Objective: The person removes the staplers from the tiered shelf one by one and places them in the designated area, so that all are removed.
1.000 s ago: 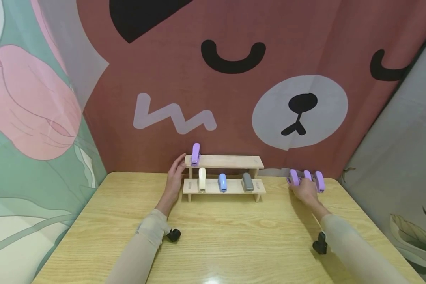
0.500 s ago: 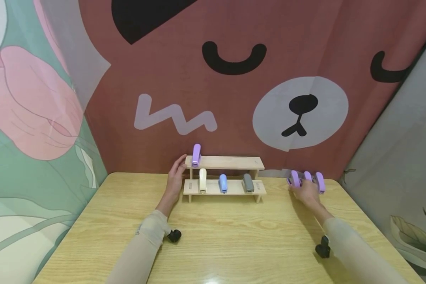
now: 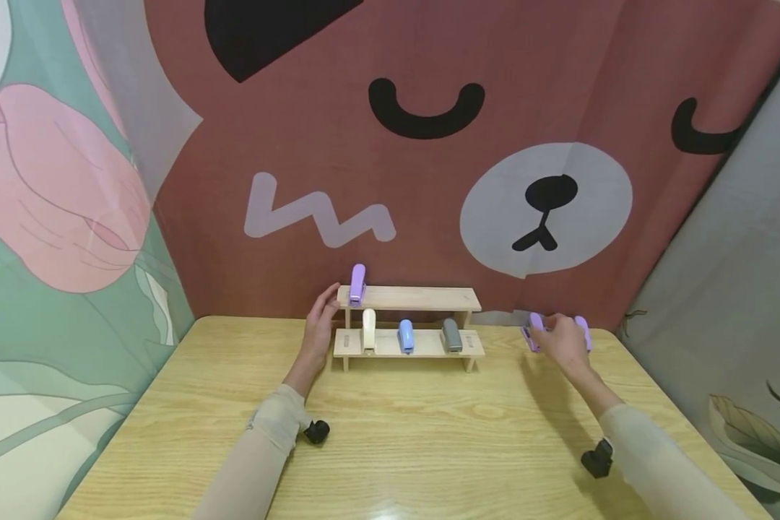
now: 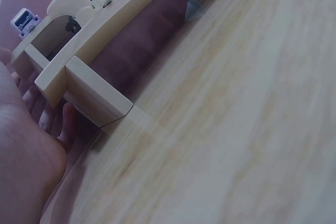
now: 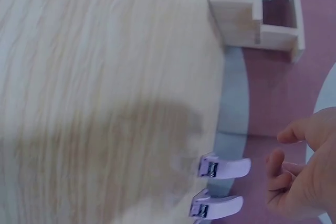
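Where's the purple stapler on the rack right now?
Head view: the purple stapler stands at the left end of the upper shelf of the wooden rack, above and behind the cream stapler, close to the left hand.

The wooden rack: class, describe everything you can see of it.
The rack has two stepped shelves on upright legs and looks like pale, bare wood. It stands level on the table, near the back edge. A purple stapler sits at the left end of the upper shelf; a cream stapler, blue stapler and grey stapler line the lower shelf. The left hand apparently touches its left end.
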`<state>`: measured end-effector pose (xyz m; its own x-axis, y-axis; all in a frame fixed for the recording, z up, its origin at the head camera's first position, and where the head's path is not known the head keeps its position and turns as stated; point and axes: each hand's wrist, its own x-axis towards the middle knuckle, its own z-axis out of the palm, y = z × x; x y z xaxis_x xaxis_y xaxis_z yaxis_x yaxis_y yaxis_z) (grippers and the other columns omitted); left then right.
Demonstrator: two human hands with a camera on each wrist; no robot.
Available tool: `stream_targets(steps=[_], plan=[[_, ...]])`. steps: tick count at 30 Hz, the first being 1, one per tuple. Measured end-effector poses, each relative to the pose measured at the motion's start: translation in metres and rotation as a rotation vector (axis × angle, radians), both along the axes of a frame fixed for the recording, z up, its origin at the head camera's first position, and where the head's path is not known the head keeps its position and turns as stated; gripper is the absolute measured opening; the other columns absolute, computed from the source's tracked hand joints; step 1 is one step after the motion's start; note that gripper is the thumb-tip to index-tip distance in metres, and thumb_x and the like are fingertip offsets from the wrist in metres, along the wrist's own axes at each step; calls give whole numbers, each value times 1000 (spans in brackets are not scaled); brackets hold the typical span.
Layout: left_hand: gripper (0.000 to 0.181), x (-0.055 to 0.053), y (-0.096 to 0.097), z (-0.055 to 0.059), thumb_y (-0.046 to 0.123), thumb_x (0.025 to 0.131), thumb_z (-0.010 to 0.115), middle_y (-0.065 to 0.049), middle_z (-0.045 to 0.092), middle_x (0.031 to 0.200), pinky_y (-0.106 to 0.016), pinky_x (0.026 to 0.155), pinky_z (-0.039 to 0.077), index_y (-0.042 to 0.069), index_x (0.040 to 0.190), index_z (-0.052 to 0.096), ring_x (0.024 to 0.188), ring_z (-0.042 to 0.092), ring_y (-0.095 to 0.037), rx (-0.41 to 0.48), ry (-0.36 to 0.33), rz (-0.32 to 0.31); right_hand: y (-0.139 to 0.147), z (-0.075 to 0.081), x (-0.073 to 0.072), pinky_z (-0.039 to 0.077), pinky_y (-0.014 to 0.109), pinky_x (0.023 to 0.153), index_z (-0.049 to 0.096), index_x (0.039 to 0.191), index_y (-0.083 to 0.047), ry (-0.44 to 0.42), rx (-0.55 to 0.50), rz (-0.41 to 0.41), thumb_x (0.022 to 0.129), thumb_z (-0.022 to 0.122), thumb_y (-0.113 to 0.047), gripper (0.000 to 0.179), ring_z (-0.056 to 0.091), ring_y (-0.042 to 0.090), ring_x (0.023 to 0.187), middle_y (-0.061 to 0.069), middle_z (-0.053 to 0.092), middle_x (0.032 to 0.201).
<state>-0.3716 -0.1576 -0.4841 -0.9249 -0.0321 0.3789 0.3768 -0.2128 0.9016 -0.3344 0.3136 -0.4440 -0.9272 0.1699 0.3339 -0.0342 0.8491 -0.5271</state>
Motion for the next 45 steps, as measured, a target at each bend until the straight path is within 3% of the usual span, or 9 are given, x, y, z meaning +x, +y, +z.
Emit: stream_targets(steps=[4,11,19,28,35,41,45], plan=[[47,0,-1,-1,14,108,49,-21,48,150,-67,104,36,-1,153,43,126,51,-27,1,-2,-1,-9,9,3,54,51,76,66,116,14,-13,-50,-8,97,63,-27,46,66,41,94,31,68,110],[46,-2,-2,-2,14,109,49,-20,48,150,-66,105,36,0,153,43,128,50,-30,-6,1,-4,-30,22,9,50,37,58,71,113,3,-6,-92,-25,96,61,-26,35,65,27,74,20,71,97],[46,-3,0,-1,14,109,48,-23,49,148,-67,106,33,2,153,44,127,48,-32,-14,-16,-4,-58,18,13,51,37,62,71,111,1,53,-198,3,99,60,-25,31,66,29,79,17,72,97],[45,-4,0,-3,13,109,47,-19,49,150,-64,107,34,1,153,44,131,48,-30,-14,-2,13,-100,20,7,49,35,64,74,99,-3,147,-298,9,95,66,-23,22,62,25,75,12,69,87],[46,-4,0,-1,14,109,48,-21,49,148,-66,104,36,0,152,44,125,52,-29,-16,1,15,-133,26,5,49,36,65,75,97,-6,161,-378,39,92,67,-22,19,63,24,75,11,69,86],[46,-4,-1,-1,14,109,49,-21,49,149,-68,103,36,1,152,45,125,51,-30,1,5,2,-162,30,4,49,39,71,74,99,-6,126,-512,98,92,69,-23,19,61,26,81,11,68,92],[46,-3,-1,0,13,109,48,-21,48,149,-66,103,37,1,153,43,124,52,-26,-15,-10,11,-184,31,2,50,39,69,74,97,-7,145,-525,123,92,69,-23,17,62,25,79,10,68,90]])
